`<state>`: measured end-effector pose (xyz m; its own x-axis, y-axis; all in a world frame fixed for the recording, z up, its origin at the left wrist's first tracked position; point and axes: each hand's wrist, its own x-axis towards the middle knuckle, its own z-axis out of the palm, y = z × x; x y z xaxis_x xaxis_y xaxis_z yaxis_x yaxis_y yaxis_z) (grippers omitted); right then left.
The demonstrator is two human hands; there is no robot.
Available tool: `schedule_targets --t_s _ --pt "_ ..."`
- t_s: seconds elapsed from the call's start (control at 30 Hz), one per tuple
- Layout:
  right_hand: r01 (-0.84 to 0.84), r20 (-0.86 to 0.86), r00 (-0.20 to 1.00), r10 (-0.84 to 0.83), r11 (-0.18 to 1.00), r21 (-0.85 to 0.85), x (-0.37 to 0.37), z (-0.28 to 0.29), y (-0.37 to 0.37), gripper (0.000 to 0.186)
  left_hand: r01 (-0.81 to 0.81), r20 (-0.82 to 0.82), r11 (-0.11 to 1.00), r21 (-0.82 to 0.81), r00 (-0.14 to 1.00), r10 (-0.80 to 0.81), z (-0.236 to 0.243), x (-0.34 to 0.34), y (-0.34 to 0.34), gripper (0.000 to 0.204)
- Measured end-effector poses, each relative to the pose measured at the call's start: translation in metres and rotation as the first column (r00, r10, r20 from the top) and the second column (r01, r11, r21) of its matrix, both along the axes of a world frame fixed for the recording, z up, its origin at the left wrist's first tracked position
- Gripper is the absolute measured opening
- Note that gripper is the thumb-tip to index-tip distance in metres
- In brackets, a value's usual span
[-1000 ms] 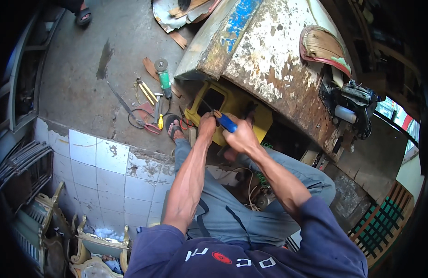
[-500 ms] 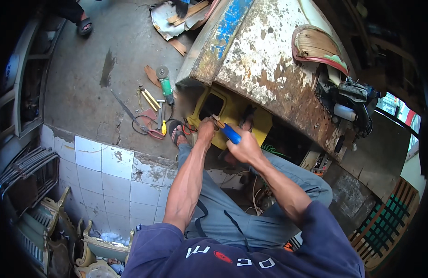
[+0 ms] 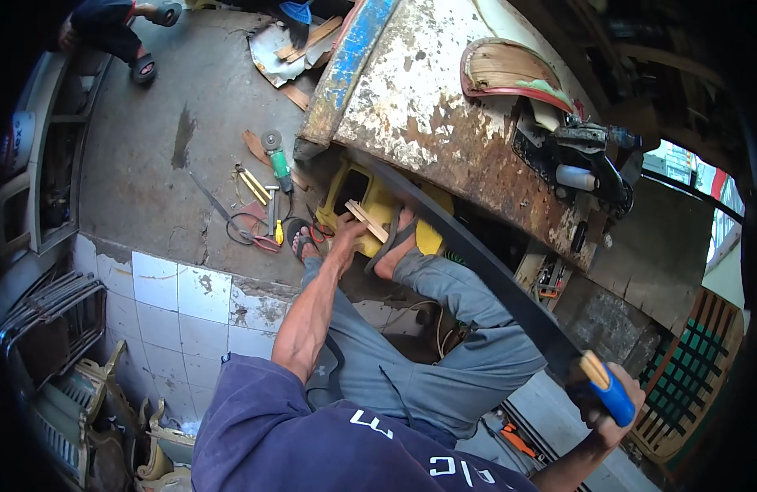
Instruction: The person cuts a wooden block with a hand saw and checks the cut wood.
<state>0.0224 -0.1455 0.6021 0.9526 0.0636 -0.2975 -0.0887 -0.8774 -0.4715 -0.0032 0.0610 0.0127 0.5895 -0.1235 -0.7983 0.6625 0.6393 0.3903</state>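
My right hand (image 3: 629, 403) is at the lower right, wrapped round the blue and wooden handle of a handsaw (image 3: 485, 266). The saw's long dark blade slants up and left over my knee toward the worktable. My left hand (image 3: 346, 236) pinches a short pale wood strip (image 3: 368, 221) against a yellow plastic piece (image 3: 364, 195) on the floor, which looks like a stool or crate. My sandalled foot (image 3: 395, 246) rests on the yellow piece beside the strip, apart from the blade.
A worn, paint-flaked worktable (image 3: 428, 107) bears a curved wooden piece (image 3: 510, 70) and a sewing machine head (image 3: 579, 156). A green angle grinder (image 3: 278, 160), pliers (image 3: 268, 243), a hammer (image 3: 272, 211) and a yellow screwdriver (image 3: 279, 232) lie left. Another person's foot (image 3: 144, 68) is at upper left.
My right hand has swung from beside the wood strip to the lower right, bringing the saw blade across my knee. The left hand stays at the strip. The view has shifted.
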Motion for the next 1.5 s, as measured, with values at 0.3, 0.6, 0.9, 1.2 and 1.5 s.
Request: schedule_targets --t_s 0.3,0.6,0.9,1.2,1.5 --pt "-0.632 0.465 0.575 0.673 0.727 -0.27 0.103 -0.233 0.122 0.068 -0.209 0.105 0.895 0.394 0.978 0.182 -0.023 0.005 0.058 0.074" --pt "-0.645 -0.008 0.714 0.7 0.654 -0.394 0.148 -0.339 0.083 0.095 -0.457 0.491 0.77 0.445 0.844 0.218 0.265 -0.051 0.174 0.074" --pt "-0.552 -0.126 0.719 0.683 0.452 -0.7 0.17 -0.313 0.177 0.094 -0.608 0.622 0.694 0.384 0.726 0.292 0.354 -0.126 0.212 0.077" --pt "-0.788 -0.375 0.545 0.75 0.611 0.077 -0.015 -0.395 0.257 0.047 -0.445 -0.044 0.649 0.617 0.804 0.593 0.187 -0.259 0.267 0.075" --pt "-0.868 -0.693 0.114 0.711 0.412 0.279 -0.108 -0.532 0.348 0.05 -0.456 0.005 0.666 0.59 0.827 0.562 0.16 -0.305 0.384 0.07"
